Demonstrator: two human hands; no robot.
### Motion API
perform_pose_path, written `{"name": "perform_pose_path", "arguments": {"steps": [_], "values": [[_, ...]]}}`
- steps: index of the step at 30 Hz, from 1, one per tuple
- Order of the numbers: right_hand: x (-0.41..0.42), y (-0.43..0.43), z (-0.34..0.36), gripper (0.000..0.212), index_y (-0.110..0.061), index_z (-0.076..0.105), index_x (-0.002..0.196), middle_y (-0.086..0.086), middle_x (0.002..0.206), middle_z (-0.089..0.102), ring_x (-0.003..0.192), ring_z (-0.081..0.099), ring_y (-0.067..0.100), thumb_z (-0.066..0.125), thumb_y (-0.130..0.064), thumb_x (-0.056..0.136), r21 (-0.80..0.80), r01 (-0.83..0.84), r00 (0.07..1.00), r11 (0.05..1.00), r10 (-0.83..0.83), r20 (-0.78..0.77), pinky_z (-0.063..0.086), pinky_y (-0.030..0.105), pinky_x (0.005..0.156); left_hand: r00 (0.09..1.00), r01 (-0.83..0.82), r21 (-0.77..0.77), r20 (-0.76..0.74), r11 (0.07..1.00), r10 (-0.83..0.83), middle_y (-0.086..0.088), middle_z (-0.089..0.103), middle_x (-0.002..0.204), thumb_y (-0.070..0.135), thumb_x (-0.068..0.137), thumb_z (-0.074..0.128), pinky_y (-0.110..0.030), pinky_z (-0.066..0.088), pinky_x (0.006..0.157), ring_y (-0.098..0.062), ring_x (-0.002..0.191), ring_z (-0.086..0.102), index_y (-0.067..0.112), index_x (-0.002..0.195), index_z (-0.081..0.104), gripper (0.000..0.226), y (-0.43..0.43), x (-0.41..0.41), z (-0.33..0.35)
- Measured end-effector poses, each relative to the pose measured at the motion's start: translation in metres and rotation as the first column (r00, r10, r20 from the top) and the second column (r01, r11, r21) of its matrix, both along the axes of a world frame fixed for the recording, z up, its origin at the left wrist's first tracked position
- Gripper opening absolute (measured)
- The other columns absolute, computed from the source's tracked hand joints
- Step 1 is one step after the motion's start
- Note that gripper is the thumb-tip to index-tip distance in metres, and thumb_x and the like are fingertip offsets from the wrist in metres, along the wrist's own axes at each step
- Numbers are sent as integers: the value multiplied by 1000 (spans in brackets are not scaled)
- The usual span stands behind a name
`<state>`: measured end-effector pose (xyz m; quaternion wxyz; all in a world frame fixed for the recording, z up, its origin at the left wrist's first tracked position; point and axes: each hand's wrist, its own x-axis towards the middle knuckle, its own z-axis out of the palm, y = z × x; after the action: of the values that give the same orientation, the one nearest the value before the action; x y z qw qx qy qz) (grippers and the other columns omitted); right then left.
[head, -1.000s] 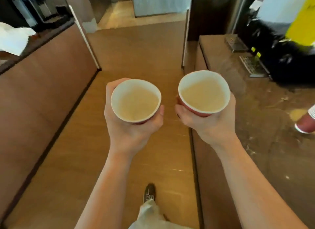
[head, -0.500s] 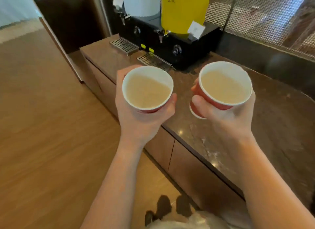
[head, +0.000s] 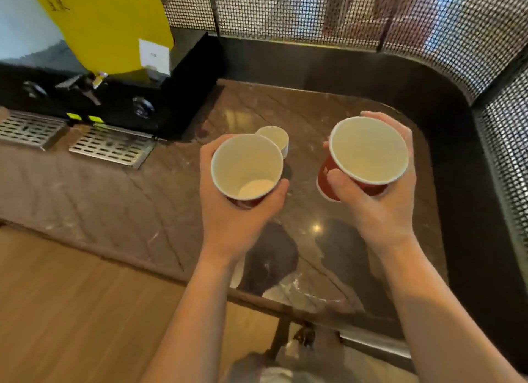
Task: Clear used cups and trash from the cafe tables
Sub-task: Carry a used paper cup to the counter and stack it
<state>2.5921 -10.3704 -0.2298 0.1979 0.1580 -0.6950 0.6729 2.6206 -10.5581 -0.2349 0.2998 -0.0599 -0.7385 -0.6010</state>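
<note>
My left hand (head: 243, 211) grips a red paper cup (head: 247, 167) with a white inside, held above the brown stone counter (head: 143, 194). My right hand (head: 380, 200) grips a second red paper cup (head: 367, 151), tilted slightly toward me, over the counter's right part. Both cups look empty inside. A third paper cup (head: 274, 137) stands on the counter just behind the left cup, partly hidden by it.
A black drink dispenser (head: 123, 97) with a yellow tank (head: 105, 23) and metal drip trays (head: 111, 147) stands at the counter's back left. A dark raised rim and metal mesh screen (head: 343, 11) close off the back and right. Wooden floor (head: 71, 311) lies lower left.
I have turned right and stepped up to the counter; both hands with their cups now hover over it. The dispenser has shifted to the left and the third cup has come into view.
</note>
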Motion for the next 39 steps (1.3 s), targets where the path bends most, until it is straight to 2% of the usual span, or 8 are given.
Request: {"name": "perform_pose_path", "arguments": {"steps": [9,15,22,27,33,35,37,39], "values": [[-32,27,-60,72,-30,45,132,-18,129,55,123,55,0,88,-33,74,115,189,964,975,-207,168,48,11,99,951,122,56,278,991,-133,9,63,127,11,72,94,-26,52,102,-8,121,61,17,133,54,73,29,-54,-65],[-39,39,-112,77,-22,45,138,-23,130,51,125,51,-7,91,-19,77,223,291,909,930,-341,237,43,7,101,899,220,21,383,975,-211,15,60,128,9,72,94,-11,44,100,1,123,57,23,135,51,77,39,-77,-106],[-38,41,-142,76,-24,47,138,-23,129,53,120,50,-13,91,-14,78,256,336,850,906,-409,331,41,4,99,864,274,-3,439,962,-245,3,62,127,10,73,92,-16,47,99,-6,120,59,19,132,53,72,36,-87,-133],[-34,43,-156,74,-28,47,136,-25,127,54,118,51,-15,91,-17,78,261,369,804,892,-447,392,41,4,98,854,292,11,448,956,-266,5,62,125,7,74,92,-12,45,97,-1,117,58,17,131,53,69,38,-92,-143],[-33,47,-155,82,-24,42,146,-12,134,52,116,49,-18,90,-19,79,273,386,749,881,-472,465,37,-3,95,815,330,50,490,943,-311,12,59,129,14,74,94,-10,45,98,3,121,54,20,139,50,79,40,-91,-146],[-30,46,-148,97,-25,34,154,-12,146,47,125,45,-13,92,-23,77,276,363,754,890,-455,474,34,5,107,778,378,82,513,922,-364,15,55,137,27,67,97,-8,43,101,6,128,50,26,146,44,95,37,-88,-143],[-23,44,-135,107,-28,25,160,-11,162,34,144,34,-2,92,-35,77,288,379,760,879,-473,445,29,25,123,770,394,113,502,912,-394,15,51,146,41,64,97,-8,40,106,5,135,46,32,150,39,104,31,-83,-137],[-16,38,-113,95,-23,23,162,-4,169,28,154,27,6,77,-45,87,275,441,813,854,-510,279,23,39,129,802,376,171,433,911,-413,8,50,152,46,79,81,-25,39,119,-6,143,45,30,150,40,83,25,-78,-128]]}}
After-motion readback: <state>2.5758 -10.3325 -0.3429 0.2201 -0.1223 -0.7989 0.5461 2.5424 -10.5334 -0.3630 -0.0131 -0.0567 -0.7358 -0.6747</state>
